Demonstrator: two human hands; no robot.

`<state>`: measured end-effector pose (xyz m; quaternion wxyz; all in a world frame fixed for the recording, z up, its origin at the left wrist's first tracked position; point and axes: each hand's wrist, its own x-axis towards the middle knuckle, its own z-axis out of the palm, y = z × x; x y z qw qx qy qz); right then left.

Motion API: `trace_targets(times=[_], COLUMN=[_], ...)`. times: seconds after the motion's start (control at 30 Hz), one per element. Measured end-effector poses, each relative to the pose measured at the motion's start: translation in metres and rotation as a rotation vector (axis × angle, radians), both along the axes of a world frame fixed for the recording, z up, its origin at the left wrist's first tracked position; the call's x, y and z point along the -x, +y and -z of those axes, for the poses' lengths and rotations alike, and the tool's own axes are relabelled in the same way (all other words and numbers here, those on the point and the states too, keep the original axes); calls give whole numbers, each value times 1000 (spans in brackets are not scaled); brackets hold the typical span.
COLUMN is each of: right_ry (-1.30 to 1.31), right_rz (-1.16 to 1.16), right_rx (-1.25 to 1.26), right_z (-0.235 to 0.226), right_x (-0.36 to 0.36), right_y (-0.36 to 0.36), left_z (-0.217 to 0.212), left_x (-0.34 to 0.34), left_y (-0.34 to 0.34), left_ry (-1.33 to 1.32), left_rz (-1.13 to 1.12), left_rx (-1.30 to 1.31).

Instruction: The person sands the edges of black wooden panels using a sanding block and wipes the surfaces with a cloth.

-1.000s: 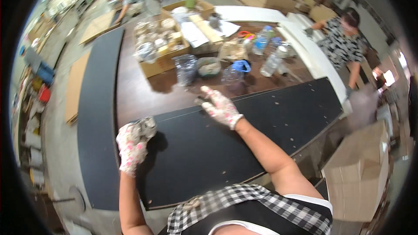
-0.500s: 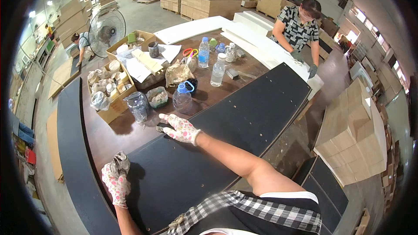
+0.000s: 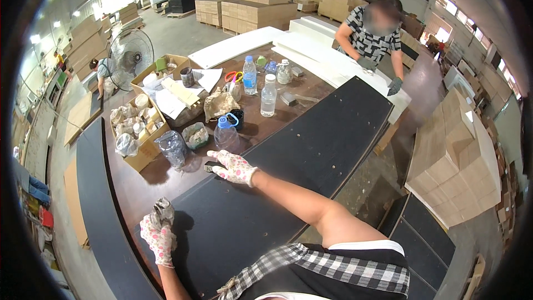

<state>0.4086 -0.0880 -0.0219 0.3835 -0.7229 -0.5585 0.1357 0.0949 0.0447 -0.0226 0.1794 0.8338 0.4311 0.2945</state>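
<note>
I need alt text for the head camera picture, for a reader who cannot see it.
A person's gloved right hand rests on the far edge of a long black board on a cluttered brown workbench. The gloved left hand grips a crumpled grey rag at the board's near corner. Another person works opposite.

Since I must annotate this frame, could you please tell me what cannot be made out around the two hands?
- Head view: the small dark thing under the right hand is mostly covered by its glove.
- Head view: the grey wad in the left hand is too crumpled to identify.
- Head view: the near end of the black panel is hidden by the person's body.
</note>
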Motion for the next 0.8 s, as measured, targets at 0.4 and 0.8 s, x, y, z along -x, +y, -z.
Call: trace_targets(times=[0.4,0.8], right_ry=[-41,115], right_rz=[159,216], right_rx=[-51,-63], right_z=[16,0], right_x=[10,46], right_y=[-42,-27], left_z=[8,1], left_x=[-16,19], left_y=[-9,-9], left_ry=[123,27], left_rz=[149,134], left_rx=[-210,-6])
